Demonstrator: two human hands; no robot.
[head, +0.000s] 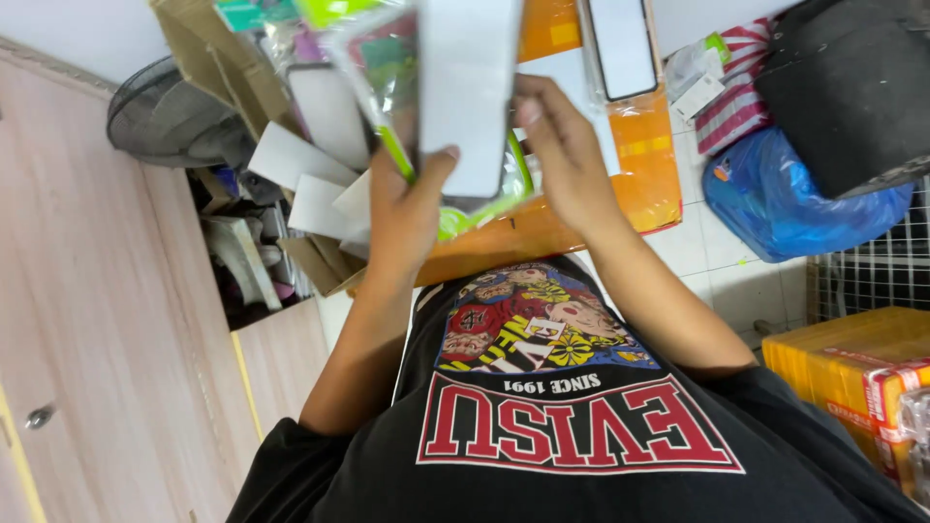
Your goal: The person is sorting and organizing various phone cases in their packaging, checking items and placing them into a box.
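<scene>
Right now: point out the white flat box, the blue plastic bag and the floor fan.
white flat box [465, 97], head view, middle of its white face.
blue plastic bag [785, 208], head view, its bulging front.
floor fan [155, 121], head view, the wire grille.

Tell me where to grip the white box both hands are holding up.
Grip the white box by its long side edges near the lower end, fingers from either side, as the left hand and right hand do. It is flat, narrow and upright; its top is out of view.

One head-worn camera looks steeply down, close over chest and hands.
</scene>
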